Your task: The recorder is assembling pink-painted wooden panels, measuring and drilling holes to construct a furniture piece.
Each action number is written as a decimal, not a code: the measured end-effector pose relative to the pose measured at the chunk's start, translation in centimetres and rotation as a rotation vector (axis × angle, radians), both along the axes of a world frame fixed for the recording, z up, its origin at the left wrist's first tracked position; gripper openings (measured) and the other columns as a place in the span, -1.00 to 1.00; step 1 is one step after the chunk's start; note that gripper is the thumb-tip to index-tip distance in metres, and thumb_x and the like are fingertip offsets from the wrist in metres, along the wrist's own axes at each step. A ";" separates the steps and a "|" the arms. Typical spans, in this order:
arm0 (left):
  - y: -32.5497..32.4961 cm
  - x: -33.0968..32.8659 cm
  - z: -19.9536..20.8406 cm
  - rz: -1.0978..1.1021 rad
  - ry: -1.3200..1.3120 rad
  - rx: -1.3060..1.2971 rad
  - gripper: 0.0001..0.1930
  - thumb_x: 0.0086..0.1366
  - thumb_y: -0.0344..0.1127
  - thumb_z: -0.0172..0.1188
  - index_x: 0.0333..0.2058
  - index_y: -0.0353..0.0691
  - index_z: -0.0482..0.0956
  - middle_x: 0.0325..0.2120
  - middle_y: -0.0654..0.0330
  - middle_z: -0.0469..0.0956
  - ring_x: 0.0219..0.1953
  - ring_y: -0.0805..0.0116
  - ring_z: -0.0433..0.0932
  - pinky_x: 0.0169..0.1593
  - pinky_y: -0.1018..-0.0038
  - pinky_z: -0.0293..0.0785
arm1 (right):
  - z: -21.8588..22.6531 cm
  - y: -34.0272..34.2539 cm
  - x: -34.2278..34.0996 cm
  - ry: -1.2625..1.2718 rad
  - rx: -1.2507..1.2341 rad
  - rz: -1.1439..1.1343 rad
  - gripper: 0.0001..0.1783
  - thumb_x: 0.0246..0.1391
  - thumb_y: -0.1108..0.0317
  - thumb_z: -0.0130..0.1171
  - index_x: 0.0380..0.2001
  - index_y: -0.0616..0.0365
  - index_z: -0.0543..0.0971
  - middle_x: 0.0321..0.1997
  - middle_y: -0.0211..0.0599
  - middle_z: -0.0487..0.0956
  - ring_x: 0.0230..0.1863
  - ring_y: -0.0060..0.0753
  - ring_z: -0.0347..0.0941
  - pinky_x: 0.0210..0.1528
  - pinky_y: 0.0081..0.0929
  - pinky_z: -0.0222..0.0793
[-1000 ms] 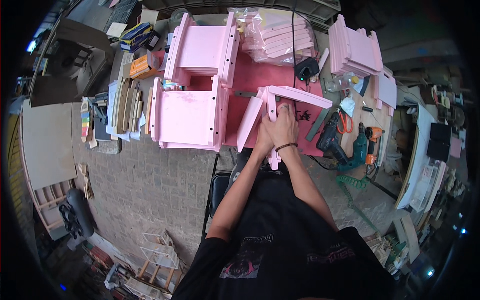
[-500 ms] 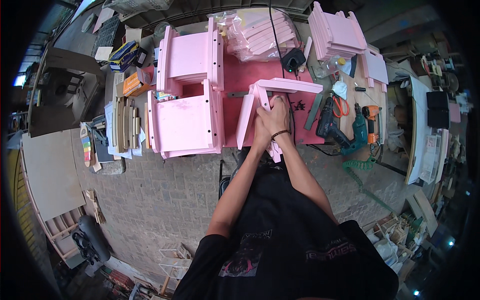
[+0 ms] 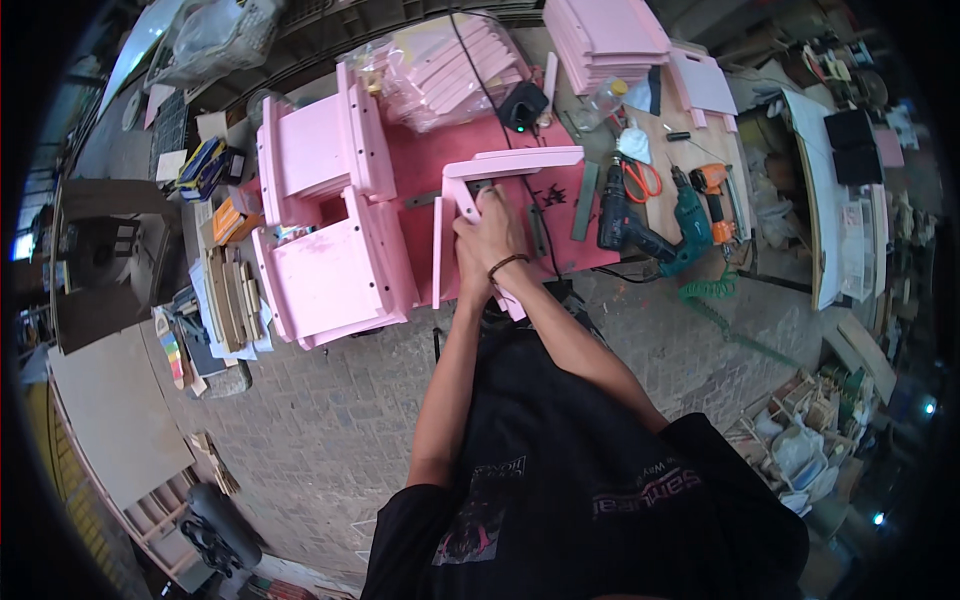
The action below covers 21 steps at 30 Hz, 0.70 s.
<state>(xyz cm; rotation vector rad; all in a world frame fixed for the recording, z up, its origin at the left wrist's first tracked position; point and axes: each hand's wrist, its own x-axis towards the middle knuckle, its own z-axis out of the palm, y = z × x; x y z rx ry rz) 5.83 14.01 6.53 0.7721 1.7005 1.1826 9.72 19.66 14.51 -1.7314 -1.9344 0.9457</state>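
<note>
In front of me at the table's near edge is a pink wooden assembly [image 3: 530,160] of joined boards, a long bar across its far end and a narrow upright board on its left side. My right hand [image 3: 500,232] is closed around its middle leg, fingers wrapped near the corner. My left hand [image 3: 470,262] grips the same piece just beside and below, the two hands touching. Part of the assembly is hidden under my hands. Close to its left stand stacks of pink panels [image 3: 325,265] with dark holes in their side rails.
Right of my hands lie a black drill [image 3: 615,215], a green drill [image 3: 690,215], an orange air tool [image 3: 712,190] and orange-handled scissors [image 3: 642,180]. Dark screws [image 3: 550,194] are scattered on the red tabletop [image 3: 420,150]. Bagged pink boards [image 3: 450,70] and a black charger [image 3: 522,105] sit behind.
My view has turned, shifting the table leftward in the picture. The pink assembly has tilted a little, its left board now showing more edge-on. Both hands keep their grip.
</note>
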 end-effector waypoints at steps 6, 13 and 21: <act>-0.2 -0.9 -0.3 0.016 -0.263 0.114 -0.76 0.28 -0.24 0.11 -0.24 -0.33 0.43 -0.45 0.25 0.49 -0.42 0.49 0.46 -0.36 0.49 0.42 | -0.5 0.2 3.3 0.216 0.085 0.145 -0.61 -0.12 0.17 0.33 -0.37 0.26 0.47 -0.30 -0.04 0.50 -0.22 0.00 0.49 -0.15 -0.23 0.41; 0.8 0.3 3.6 0.113 -0.553 0.068 -0.81 0.37 -0.30 0.00 -0.44 -0.16 0.28 -0.66 0.43 0.20 -0.66 0.64 0.16 -0.59 0.60 0.13 | -5.9 3.7 19.3 -0.440 0.103 0.020 -0.84 -0.04 0.32 0.16 -0.40 0.14 0.62 0.02 -0.19 0.44 0.14 -0.05 0.28 0.15 -0.09 0.21; 0.8 0.5 3.7 0.100 -0.569 0.069 -0.76 0.36 -0.21 0.06 -0.41 -0.20 0.30 -0.68 0.36 0.23 -0.66 0.54 0.32 -0.58 0.54 0.34 | -11.2 3.5 20.3 -0.817 0.309 0.132 -0.73 0.08 0.27 0.06 -0.26 0.15 0.65 0.22 -0.26 0.30 0.31 -0.10 0.08 0.26 0.00 0.07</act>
